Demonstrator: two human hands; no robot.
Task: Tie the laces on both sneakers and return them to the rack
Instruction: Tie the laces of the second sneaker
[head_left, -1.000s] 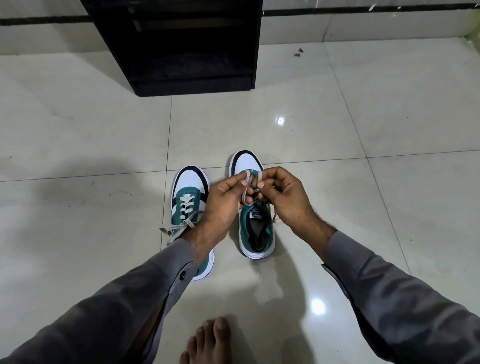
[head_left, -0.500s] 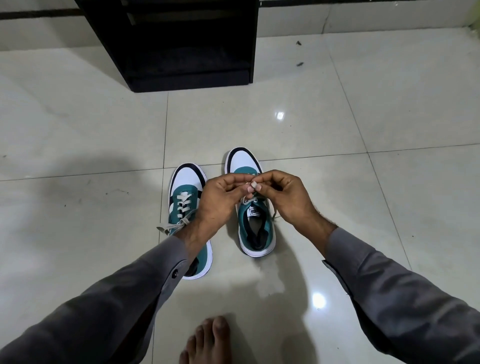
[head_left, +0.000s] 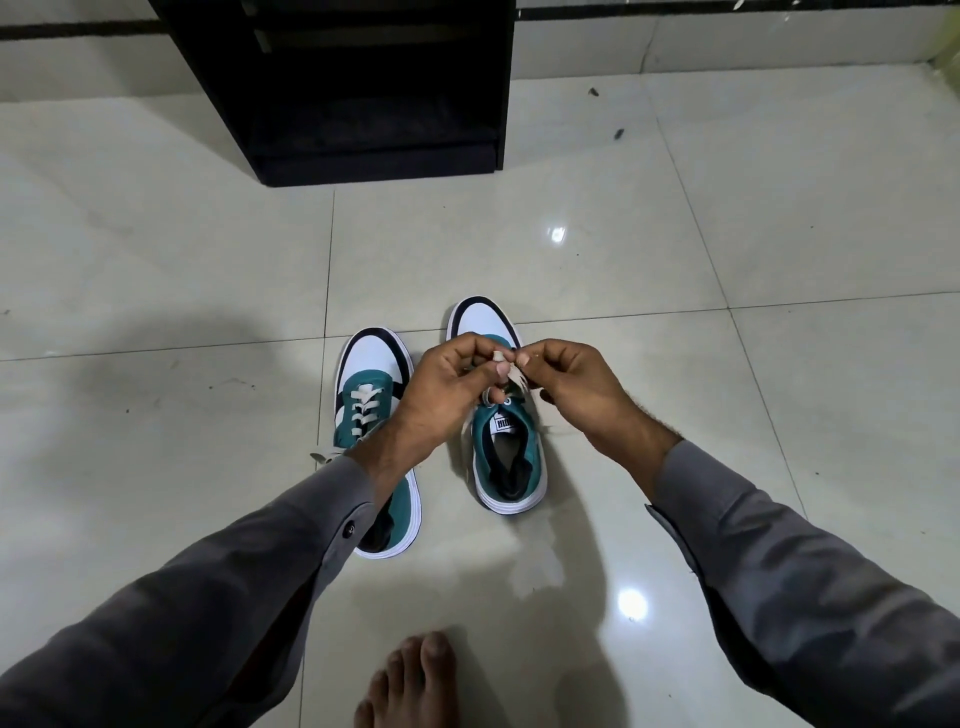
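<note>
Both hands, left (head_left: 441, 384) and right (head_left: 576, 387), each pinch the lace (head_left: 511, 371) in a closed grip above the right sneaker (head_left: 506, 441), beside the left sneaker (head_left: 371, 400).

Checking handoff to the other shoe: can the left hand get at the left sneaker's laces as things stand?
Probably yes: the left hand is pinching the right sneaker's lace, but the left sneaker's laces lie exposed right beside its wrist.

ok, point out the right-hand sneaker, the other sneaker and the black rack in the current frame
right-hand sneaker (head_left: 511, 467): head view, on the dark insole inside its opening.
other sneaker (head_left: 370, 357): head view, on the white toe cap.
black rack (head_left: 363, 104): head view, on its dark front, on the floor beyond both sneakers.
</note>
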